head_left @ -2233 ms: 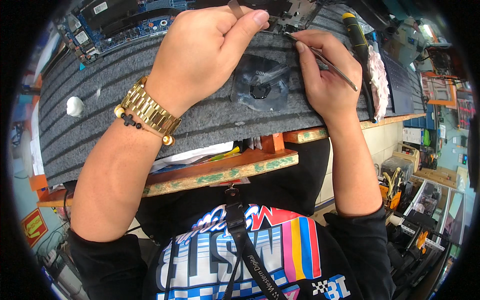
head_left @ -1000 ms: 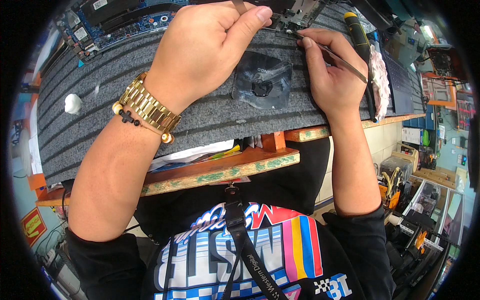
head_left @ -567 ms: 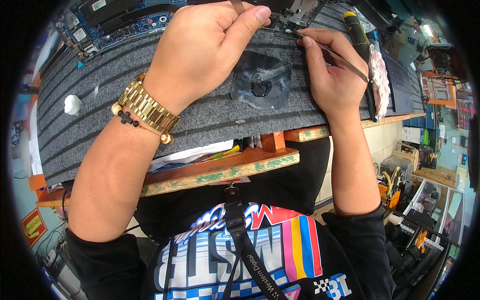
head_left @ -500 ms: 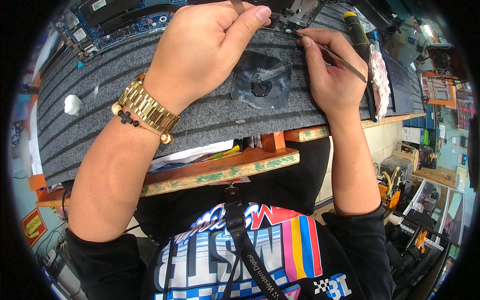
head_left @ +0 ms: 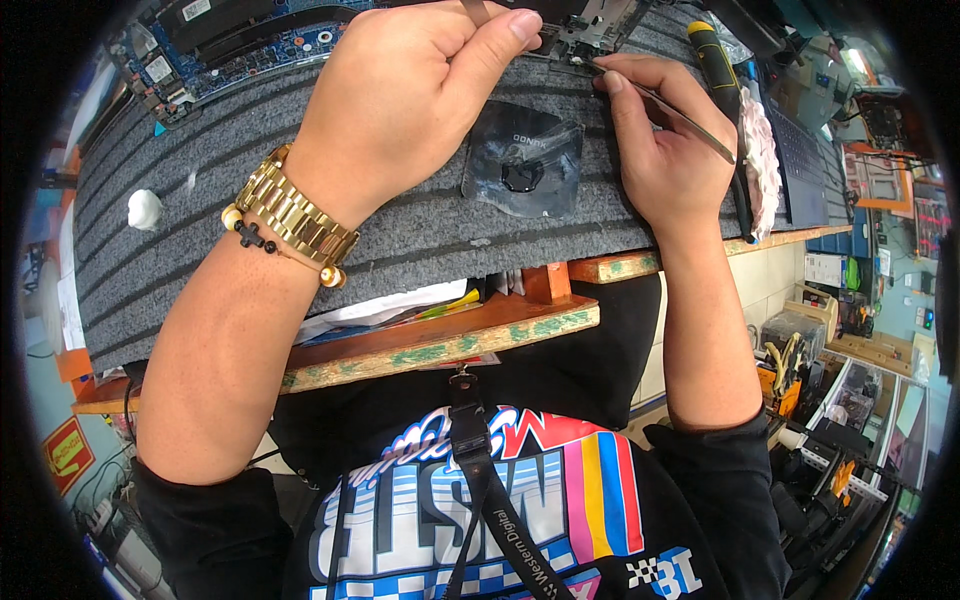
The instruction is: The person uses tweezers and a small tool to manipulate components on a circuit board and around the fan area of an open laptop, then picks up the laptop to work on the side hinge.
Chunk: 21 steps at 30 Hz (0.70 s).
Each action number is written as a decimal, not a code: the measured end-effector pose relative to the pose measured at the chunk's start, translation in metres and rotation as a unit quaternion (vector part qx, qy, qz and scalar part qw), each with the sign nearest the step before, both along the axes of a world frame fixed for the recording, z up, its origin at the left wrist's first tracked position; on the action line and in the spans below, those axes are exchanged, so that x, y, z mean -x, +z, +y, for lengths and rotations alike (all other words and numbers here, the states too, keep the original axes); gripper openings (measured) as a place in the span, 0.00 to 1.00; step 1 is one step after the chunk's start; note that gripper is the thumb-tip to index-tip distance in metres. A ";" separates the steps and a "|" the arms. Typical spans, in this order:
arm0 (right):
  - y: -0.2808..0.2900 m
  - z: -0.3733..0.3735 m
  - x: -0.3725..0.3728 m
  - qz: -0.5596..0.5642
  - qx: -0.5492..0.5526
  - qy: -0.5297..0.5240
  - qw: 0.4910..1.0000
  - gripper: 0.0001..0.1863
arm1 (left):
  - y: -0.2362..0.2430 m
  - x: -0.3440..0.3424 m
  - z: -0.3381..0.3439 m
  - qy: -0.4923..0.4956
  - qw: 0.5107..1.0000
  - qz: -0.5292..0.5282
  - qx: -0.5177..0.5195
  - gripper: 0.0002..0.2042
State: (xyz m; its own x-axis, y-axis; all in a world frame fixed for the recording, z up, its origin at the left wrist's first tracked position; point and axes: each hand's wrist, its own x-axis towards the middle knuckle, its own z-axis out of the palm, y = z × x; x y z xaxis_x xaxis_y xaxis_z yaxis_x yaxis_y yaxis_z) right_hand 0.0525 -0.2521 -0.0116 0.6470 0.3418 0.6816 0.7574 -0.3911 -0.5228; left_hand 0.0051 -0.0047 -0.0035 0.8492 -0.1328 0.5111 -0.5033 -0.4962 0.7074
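My left hand [head_left: 405,105] is closed on a thin dark flat tool [head_left: 475,14] at the top middle, over an opened laptop's blue circuit board [head_left: 260,50]. My right hand [head_left: 670,150] grips slim metal tweezers [head_left: 697,132], their tip at a small metal and black part [head_left: 592,45] of the opened laptop. Between my hands a dark, glossy square pouch [head_left: 522,150] with a black blob on it lies on the grey striped mat [head_left: 400,235]. A white lump [head_left: 145,209] sits on the mat at left.
Right of my right hand lie a yellow-black screwdriver [head_left: 712,65], a crumpled pinkish-white tissue [head_left: 760,180] and a dark keyboard panel [head_left: 800,170]. The worn wooden bench edge [head_left: 450,345] has papers beneath it. Shelving with tools and equipment [head_left: 830,430] stands at the lower right.
Since the earliest frame my right hand and tweezers have shifted slightly right and my left hand slightly up and right. In the last second both have stayed almost still.
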 end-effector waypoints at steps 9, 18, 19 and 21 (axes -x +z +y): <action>-0.003 -0.003 0.000 0.027 -0.045 0.000 0.999 0.03 | 0.000 0.000 0.001 0.000 1.000 0.001 0.000 0.19; 0.008 -0.012 0.006 0.131 -0.229 0.005 0.965 0.22 | -0.001 0.001 0.003 0.021 0.999 0.020 -0.027 0.20; 0.010 -0.010 0.008 0.136 -0.243 -0.016 0.960 0.24 | -0.001 0.002 0.004 0.039 0.997 0.040 -0.051 0.20; 0.008 -0.010 0.004 0.122 -0.246 -0.026 0.961 0.26 | -0.001 -0.001 0.004 0.034 0.997 0.042 -0.047 0.20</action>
